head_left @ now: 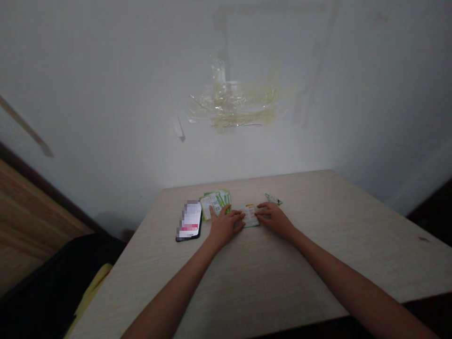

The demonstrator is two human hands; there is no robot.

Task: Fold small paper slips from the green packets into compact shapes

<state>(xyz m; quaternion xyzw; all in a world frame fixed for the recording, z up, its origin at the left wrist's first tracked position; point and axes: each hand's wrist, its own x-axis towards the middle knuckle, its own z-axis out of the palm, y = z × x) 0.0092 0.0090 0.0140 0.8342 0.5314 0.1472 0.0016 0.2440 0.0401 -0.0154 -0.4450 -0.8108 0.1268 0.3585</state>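
A small printed card (pixel 250 216), pale with green and red print, lies flat on the table between my hands. My left hand (pixel 226 225) rests at its left edge with fingers spread, its thumb reaching over a fanned pile of green-and-white cards (pixel 208 207). At the card's right edge, my right hand (pixel 273 219) touches it with outstretched fingertips. Just beyond my right hand lies a small folded green-and-white piece (pixel 274 198), partly hidden; I cannot make out what it is. The lower part of the card pile is covered by my left hand.
A phone (pixel 189 221) with a lit, partly blurred screen lies left of the card pile. The pale wooden table (pixel 353 245) meets a wall (pixel 141 94) with peeling clear tape (pixel 233 103). Dark cloth and a yellow item (pixel 90 292) sit beside the table's left edge.
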